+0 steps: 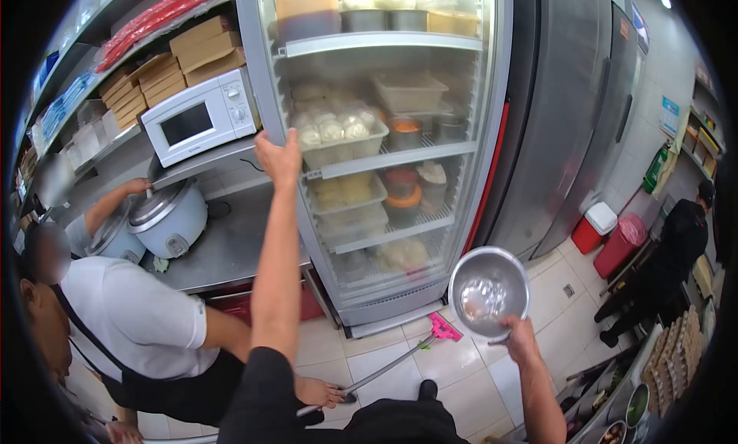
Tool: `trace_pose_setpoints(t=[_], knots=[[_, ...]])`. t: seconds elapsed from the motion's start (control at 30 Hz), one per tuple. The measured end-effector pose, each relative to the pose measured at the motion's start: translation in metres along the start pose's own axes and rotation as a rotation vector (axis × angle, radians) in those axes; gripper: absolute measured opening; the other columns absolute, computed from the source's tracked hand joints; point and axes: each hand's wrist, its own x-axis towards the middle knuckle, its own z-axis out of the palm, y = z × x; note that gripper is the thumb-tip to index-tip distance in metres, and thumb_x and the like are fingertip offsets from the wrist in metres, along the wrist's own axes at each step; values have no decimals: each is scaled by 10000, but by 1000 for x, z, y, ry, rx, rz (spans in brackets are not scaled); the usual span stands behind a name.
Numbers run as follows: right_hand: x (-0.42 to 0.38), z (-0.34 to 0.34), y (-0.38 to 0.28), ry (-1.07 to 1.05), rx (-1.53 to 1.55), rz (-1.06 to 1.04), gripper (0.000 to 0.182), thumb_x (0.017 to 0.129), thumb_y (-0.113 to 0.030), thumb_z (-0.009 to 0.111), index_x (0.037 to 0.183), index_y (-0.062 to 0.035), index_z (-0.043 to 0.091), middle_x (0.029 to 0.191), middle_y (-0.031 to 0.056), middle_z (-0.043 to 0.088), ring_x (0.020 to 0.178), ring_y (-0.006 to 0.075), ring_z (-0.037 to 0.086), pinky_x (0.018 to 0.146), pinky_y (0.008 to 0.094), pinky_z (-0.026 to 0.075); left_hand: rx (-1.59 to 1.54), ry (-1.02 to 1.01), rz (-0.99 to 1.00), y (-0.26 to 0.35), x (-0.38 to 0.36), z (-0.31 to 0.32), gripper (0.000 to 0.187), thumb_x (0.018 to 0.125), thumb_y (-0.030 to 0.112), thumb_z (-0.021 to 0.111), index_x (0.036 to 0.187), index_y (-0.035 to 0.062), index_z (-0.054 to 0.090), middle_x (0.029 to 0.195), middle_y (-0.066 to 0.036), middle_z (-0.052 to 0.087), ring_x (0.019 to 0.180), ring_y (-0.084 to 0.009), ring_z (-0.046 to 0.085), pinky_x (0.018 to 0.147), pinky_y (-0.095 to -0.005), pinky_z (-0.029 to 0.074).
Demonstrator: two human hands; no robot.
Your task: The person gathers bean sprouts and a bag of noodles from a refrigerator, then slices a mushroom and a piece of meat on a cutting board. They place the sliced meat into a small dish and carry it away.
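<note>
My left hand (280,159) is raised at the left edge of a glass-door fridge (396,302). Its thumb stands apart from its bent fingers, and I see nothing held in it; whether it presses on the frame is hard to make out. My right hand (520,341) grips the rim of a shiny metal bowl (463,279), tilted so that its inside faces me. Bright reflections cover the bowl's bottom. Behind the glass, a white tub (350,149) of wrapped round items sits on a shelf beside small containers.
To my left, a co-worker in a white shirt (131,309) reaches toward a rice cooker (171,213) and holds a pink-headed squeegee (444,327). A microwave (201,121) stands above. Another person (676,248) works at right, near egg trays (670,355) and red bins (619,248).
</note>
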Motion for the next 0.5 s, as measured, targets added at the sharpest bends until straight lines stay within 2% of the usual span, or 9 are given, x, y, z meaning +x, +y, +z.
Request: trace_pose_setpoints(t=[0.13,0.17,0.2,0.27,0.37,0.5], knots=[[36,-32,52,63,-31,80,419,796,-35,493,1147,185,430,1004,277,569,788,375,664,550,452,618,90,-67,30,-6,50,6,689,781,420,729,1222,-45,477,1177,-256,544,1132,-401,518,960,-447,404],[45,-44,64,49,-46,123,449,799,-35,496,1166,199,388,1040,305,548,806,387,663,551,450,620,144,-64,-17,-12,60,10,667,790,418,725,1217,-38,490,1114,-238,586,1072,-392,561,928,-438,425],[56,-52,84,133,-80,129,460,790,-45,507,1183,172,408,1049,295,568,797,396,664,557,486,613,160,-80,-47,-18,67,11,608,809,430,708,1152,-39,530,1023,-225,619,991,-388,595,873,-438,448],[63,-62,100,222,-45,211,520,768,-25,518,1183,171,272,1094,325,480,779,435,653,550,492,621,167,-83,37,-25,68,11,577,827,471,692,1049,-48,574,914,-201,631,867,-350,606,797,-425,463],[72,-75,112,153,-2,297,521,768,-27,513,1178,165,257,1107,323,458,808,446,648,553,493,623,116,-161,22,-25,68,3,609,838,532,666,981,-57,597,880,-188,631,813,-303,587,769,-401,463],[87,-90,131,81,-38,327,514,778,-38,512,1179,171,269,1116,306,467,814,434,647,557,484,625,195,-132,0,-47,82,8,676,825,594,646,965,-66,604,886,-190,640,816,-273,582,772,-379,464]])
